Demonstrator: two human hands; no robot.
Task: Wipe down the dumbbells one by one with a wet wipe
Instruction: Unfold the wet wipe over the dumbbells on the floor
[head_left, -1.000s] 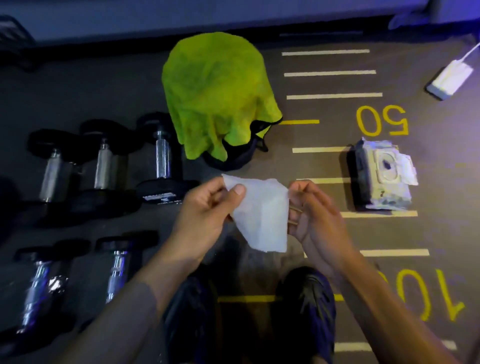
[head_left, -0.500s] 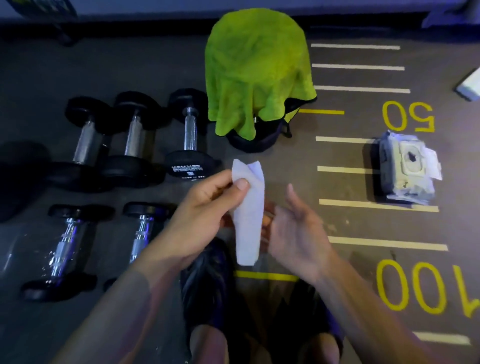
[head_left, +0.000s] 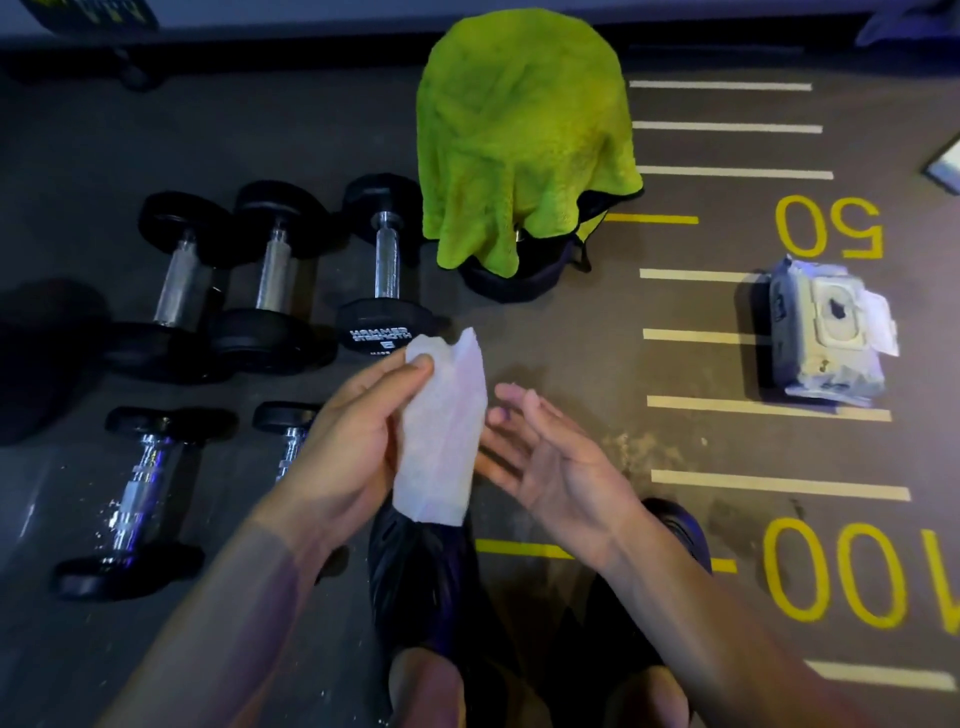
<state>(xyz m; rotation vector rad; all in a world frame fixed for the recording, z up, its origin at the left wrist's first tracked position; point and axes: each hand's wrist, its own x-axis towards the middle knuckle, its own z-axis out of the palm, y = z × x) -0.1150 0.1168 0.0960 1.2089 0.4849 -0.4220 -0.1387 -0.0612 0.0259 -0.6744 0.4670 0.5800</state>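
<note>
Since a second ago the right hand has let go of the wet wipe, which now hangs folded lengthwise from the left hand alone, and the view has shifted so the dumbbells sit nearer the middle. On the far left, three black-headed dumbbells lie in a row on the dark floor, with two chrome ones nearer the person, the second partly hidden behind the left wrist. The left hand pinches the wipe's upper edge between thumb and fingers; the sheet looks limp, damp and light, so it will likely need bunching in the palm before rubbing. The dumbbells are judged heavy and rigid, best steadied by the handle. The right hand is spread open, palm up, holding nothing, just beside the wipe. A green towel drapes a bag beyond, and the wipe packet lies far right.
</note>
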